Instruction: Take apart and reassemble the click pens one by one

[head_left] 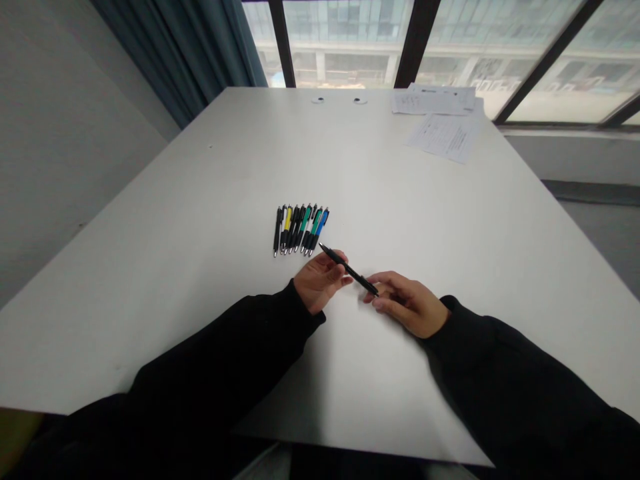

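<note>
Between the thumb and fingers of my left hand [323,279] is a black pen [356,275], slanting down to the right with its tip pointing up and left. My right hand [409,303] is at the pen's lower end, its thumb and fingers curved and apart; whether a fingertip touches the pen I cannot tell. Just beyond my left hand lies a row of several pens side by side, among them a yellow pen [287,221], a blue pen [323,221] and a black pen [277,230] at the left end.
The pens lie on a large white table [200,220]. Printed papers [445,130] overlap at its far right corner. Two small round fittings, a left one [318,101] and a right one [359,101], sit near the far edge. Behind are windows and a blue curtain [190,53].
</note>
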`<move>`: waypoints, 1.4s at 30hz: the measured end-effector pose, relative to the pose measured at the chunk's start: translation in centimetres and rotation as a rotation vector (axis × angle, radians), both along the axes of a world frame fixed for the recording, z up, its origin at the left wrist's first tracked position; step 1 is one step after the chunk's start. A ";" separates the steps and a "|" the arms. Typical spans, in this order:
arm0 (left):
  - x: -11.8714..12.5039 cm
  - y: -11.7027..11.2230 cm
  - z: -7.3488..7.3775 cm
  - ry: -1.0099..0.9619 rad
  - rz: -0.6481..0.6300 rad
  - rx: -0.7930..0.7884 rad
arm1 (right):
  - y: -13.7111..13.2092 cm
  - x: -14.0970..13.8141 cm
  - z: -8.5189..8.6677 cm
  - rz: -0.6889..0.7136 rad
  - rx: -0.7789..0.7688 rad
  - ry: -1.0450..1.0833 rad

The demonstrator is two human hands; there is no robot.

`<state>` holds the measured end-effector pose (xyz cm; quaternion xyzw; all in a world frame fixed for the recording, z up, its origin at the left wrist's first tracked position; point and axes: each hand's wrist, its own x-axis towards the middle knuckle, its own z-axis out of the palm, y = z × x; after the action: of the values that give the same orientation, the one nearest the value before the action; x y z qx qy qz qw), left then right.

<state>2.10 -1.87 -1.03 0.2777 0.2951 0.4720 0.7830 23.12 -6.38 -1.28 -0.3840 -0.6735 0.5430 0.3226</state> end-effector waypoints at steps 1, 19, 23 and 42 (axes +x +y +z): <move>0.0 0.0 0.0 0.017 0.001 0.005 | 0.1 0.0 0.0 -0.036 -0.023 0.021; 1.0 -1.2 -0.1 0.211 -0.617 -0.014 | 4.1 -1.4 0.4 -0.235 -0.588 0.711; 0.7 -1.2 -0.1 0.191 -0.589 0.012 | 5.2 -3.2 0.6 -0.129 -0.682 0.711; 0.7 -1.4 0.0 0.197 -0.520 -0.003 | 4.4 -3.6 0.7 -0.200 -0.452 0.574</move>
<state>2.82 -3.22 -1.05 0.3875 0.2894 0.2254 0.8457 19.47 -2.02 -0.56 -0.3416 -0.3783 0.7292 0.4565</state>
